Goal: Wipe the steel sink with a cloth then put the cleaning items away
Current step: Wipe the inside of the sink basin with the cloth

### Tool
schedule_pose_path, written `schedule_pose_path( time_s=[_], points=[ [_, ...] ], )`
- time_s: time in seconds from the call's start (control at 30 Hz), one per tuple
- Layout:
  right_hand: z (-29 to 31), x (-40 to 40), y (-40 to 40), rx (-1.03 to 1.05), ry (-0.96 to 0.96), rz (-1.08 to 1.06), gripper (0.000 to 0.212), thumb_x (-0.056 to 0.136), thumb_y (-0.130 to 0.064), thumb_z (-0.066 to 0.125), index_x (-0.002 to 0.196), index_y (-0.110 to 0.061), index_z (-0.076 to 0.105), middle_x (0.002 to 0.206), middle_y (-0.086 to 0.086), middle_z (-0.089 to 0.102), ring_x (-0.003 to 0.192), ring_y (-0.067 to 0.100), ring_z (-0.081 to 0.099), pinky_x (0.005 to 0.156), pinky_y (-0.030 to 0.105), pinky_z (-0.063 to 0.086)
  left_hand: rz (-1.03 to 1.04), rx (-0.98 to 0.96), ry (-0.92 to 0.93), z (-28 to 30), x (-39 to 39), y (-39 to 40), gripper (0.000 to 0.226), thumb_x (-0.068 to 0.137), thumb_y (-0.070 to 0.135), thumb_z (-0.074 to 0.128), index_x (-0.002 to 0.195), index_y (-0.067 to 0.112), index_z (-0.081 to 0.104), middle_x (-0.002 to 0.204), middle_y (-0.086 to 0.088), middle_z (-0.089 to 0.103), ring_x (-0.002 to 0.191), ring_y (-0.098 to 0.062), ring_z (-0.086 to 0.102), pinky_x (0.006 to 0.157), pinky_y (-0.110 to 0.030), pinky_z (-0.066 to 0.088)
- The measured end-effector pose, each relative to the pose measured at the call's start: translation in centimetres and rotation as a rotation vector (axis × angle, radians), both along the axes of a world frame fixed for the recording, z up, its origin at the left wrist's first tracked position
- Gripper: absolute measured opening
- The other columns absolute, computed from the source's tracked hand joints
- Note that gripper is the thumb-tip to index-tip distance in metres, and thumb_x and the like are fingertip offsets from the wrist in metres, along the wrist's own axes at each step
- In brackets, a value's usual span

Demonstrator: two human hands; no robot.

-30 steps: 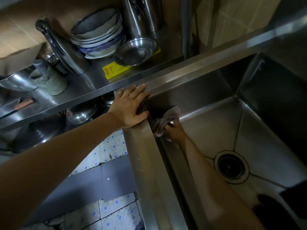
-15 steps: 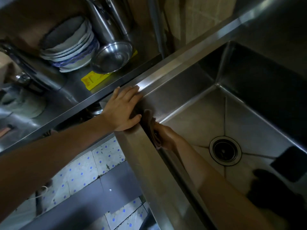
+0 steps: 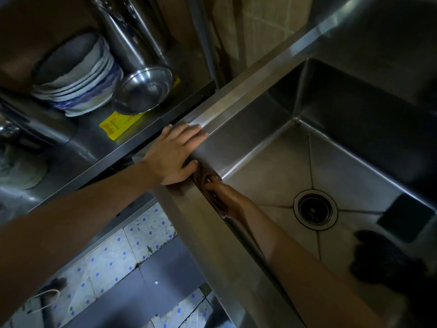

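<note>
The steel sink [image 3: 272,162] fills the right side, with a round drain [image 3: 315,209] in its floor. My left hand [image 3: 177,157] rests flat, fingers straight, on the sink's rim at the left corner. My right hand [image 3: 228,194] reaches down inside the basin just below that corner. It grips a dull brown cloth [image 3: 216,201] and presses it against the near left wall. Most of the cloth is hidden between my hand and the wall, which mirrors it.
Left of the sink, a steel shelf [image 3: 78,147] holds stacked bowls [image 3: 78,74], a steel bowl [image 3: 144,91] and a yellow item [image 3: 120,124]. Dotted floor tiles [image 3: 118,256] lie below. Dark shapes [image 3: 390,259] sit at the basin's lower right.
My right hand slid the cloth from the back wall into the corner and onto the near left wall. My left hand stayed on the rim. The view shifted left.
</note>
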State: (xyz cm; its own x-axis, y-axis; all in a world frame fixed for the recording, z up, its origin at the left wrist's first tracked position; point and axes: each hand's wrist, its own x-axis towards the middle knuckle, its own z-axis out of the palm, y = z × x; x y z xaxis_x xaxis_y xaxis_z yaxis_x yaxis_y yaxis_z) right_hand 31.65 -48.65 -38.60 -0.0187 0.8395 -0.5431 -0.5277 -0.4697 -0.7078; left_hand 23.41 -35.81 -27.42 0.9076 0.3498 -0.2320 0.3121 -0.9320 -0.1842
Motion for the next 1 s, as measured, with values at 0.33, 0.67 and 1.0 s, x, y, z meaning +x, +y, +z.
schedule_pose_path(
  time_s=[0.33, 0.67, 1.0],
  points=[
    [0.3, 0.5, -0.1, -0.145, 0.076, -0.025, 0.023, 0.100, -0.030, 0.042, 0.095, -0.015, 0.059, 0.077, 0.010, 0.059, 0.058, 0.015, 0.056, 0.050, 0.020, 0.045, 0.016, 0.009, -0.047, -1.0, -0.2, 0.2, 0.079, 0.074, 0.050, 0.029, 0.147, 0.019, 0.028, 0.152, -0.005, 0.031, 0.141, -0.028, 0.023, 0.110, -0.055, 0.023],
    [-0.4, 0.0, 0.9, -0.206, 0.154, -0.171, 0.042, 0.098, -0.044, 0.043, 0.112, -0.009, 0.061, 0.118, 0.015, 0.064, 0.097, 0.024, 0.062, 0.094, 0.034, 0.048, 0.009, 0.019, -0.042, -1.4, -0.3, 0.5, 0.077, 0.075, 0.049, 0.032, 0.147, 0.021, 0.028, 0.151, -0.005, 0.031, 0.141, -0.028, 0.023, 0.108, -0.057, 0.027],
    [1.2, 0.2, -0.3, 0.079, 0.069, -0.103, 0.043, 0.096, 0.007, 0.037, 0.137, -0.005, 0.041, 0.137, 0.025, 0.047, 0.111, 0.023, 0.052, 0.082, 0.020, 0.048, 0.012, 0.013, -0.052, -1.4, -0.3, 0.3, 0.078, 0.075, 0.050, 0.032, 0.147, 0.020, 0.028, 0.152, -0.006, 0.031, 0.141, -0.030, 0.023, 0.109, -0.058, 0.026]
  ],
)
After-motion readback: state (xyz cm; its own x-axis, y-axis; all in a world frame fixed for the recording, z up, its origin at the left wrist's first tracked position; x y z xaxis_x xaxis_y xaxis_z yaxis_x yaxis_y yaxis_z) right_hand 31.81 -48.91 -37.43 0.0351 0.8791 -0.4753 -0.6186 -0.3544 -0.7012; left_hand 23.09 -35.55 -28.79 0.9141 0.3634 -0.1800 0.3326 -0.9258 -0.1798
